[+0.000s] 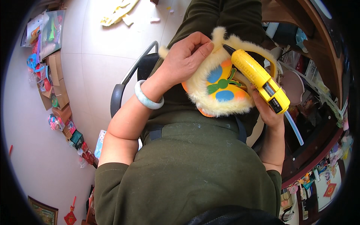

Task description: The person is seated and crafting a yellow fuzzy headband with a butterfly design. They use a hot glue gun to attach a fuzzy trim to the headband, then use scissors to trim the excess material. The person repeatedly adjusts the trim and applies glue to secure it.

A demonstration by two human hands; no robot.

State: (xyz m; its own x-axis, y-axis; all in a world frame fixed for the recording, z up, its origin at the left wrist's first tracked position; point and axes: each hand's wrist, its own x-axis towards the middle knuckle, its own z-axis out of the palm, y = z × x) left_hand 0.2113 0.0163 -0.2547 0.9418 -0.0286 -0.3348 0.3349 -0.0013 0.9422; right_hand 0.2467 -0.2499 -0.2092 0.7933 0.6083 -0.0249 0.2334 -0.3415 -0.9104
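On my lap lies a butterfly-shaped felt piece (225, 84) in yellow, blue, orange and green. Pale yellow fluffy trim (202, 93) runs around its edge, and a loose stretch extends to the right. My left hand (190, 56), with a pale bangle on the wrist, is closed in a pinch at the trim's upper edge; its other fingers are partly hidden. A yellow hot glue gun (258, 77) is held in my right hand (268, 110), mostly behind the tool. Its dark nozzle points at the trim beside my left fingertips, and a translucent glue stick (294, 127) sticks out of its back.
A chair armrest (118, 99) is at my left. The dark table edge (318, 157) curves along my right, with assorted items near it. Cardboard boxes and bags (56, 78) line the left wall. Yellow cloth scraps (118, 13) lie on the floor ahead.
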